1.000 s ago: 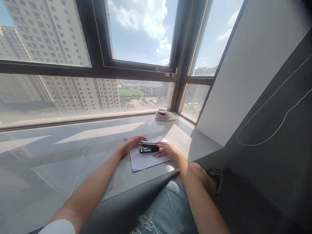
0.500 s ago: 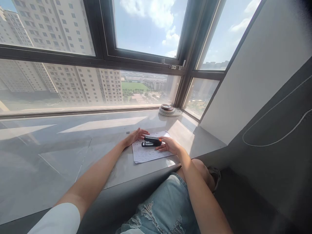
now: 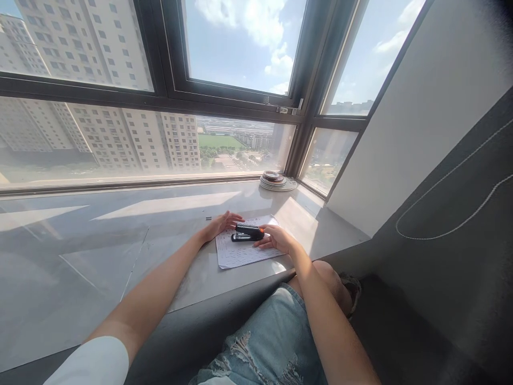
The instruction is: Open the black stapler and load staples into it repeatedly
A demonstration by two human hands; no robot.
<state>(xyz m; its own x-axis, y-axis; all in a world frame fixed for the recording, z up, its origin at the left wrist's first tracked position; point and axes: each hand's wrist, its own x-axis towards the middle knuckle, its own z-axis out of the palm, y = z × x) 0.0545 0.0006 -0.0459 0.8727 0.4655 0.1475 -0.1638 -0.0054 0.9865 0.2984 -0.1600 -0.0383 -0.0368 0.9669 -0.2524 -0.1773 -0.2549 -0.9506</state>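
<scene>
A black stapler (image 3: 247,232) with an orange-red patch at its right end lies over sheets of paper (image 3: 236,258) covered in lines of writing. My right hand (image 3: 277,239) grips the stapler's right end, fingers around it. The stapler's jaws point left and stand apart. At the upper left of the paper, my left hand (image 3: 223,224) rests with fingers stretched out, close to the stapler's front and holding nothing. Just left of that hand, a small strip that looks like staples (image 3: 208,218) lies on the sill.
The pale window sill (image 3: 104,256) carries the paper. A stack of plates or coasters (image 3: 276,181) stands in the far corner by the dark window frame (image 3: 240,107). On the right, a beaded cord (image 3: 441,235) hangs before the wall. My knee is below the sill's front edge.
Both hands, the stapler and the paper keep their places relative to each other. The whole view has shifted slightly.
</scene>
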